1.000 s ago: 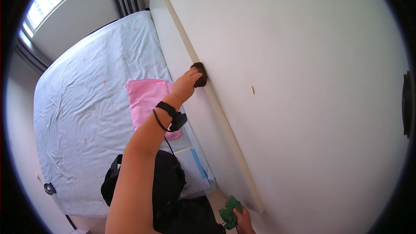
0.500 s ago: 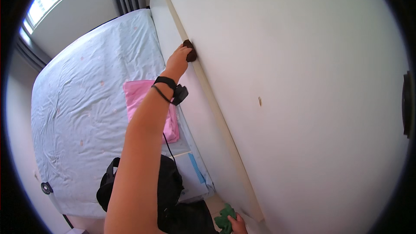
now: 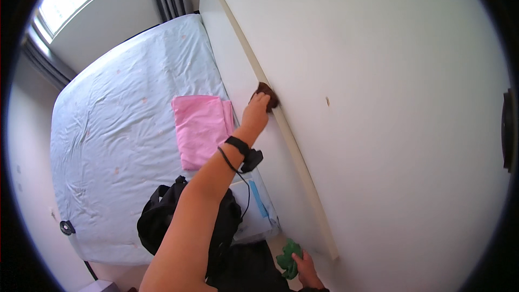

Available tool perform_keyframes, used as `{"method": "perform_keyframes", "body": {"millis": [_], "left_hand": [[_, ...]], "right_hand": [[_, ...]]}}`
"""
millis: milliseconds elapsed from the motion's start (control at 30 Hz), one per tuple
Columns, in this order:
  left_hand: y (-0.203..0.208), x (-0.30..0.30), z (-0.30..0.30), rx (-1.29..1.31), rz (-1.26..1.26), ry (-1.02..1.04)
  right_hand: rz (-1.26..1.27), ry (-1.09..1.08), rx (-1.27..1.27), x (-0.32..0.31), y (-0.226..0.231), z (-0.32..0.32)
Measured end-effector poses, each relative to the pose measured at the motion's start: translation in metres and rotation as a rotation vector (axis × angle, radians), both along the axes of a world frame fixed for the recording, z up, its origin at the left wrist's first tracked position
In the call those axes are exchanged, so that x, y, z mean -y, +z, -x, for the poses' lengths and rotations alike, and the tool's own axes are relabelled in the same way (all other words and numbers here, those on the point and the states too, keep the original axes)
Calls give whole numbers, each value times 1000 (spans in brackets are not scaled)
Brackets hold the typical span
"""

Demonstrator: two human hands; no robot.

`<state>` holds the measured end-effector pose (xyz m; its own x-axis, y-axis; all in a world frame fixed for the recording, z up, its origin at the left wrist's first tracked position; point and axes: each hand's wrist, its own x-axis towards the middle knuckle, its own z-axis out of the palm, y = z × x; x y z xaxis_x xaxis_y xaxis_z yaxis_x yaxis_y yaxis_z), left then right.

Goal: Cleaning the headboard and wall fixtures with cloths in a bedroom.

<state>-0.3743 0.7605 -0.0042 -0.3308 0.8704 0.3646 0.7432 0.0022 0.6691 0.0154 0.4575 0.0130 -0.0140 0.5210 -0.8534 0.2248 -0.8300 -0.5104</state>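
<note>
Dark brown cloth (image 3: 272, 100), crumpled and matte, on the cream ledge (image 3: 300, 157) along the wall (image 3: 400, 130). Ledge shows on both sides of it, so I judge the work midway; which stretch is done I cannot tell. My left hand (image 3: 254, 116) has its fingers bent over the cloth; my right hand (image 3: 307, 270) grips a crumpled green cloth (image 3: 288, 259). Outward: folded pink fabric (image 3: 199, 127) on the bed (image 3: 108, 130).
</note>
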Motion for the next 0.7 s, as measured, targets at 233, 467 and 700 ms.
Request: {"method": "perform_keyframes", "body": {"millis": [233, 467, 700], "left_hand": [[29, 86, -89, -52, 34, -174], [13, 190, -205, 22, 93, -553], [1, 182, -204, -140, 334, -487]], "right_hand": [[-243, 49, -81, 3, 31, 11], [-287, -4, -175, 13, 41, -8], [-315, -96, -285, 30, 75, -37]]}}
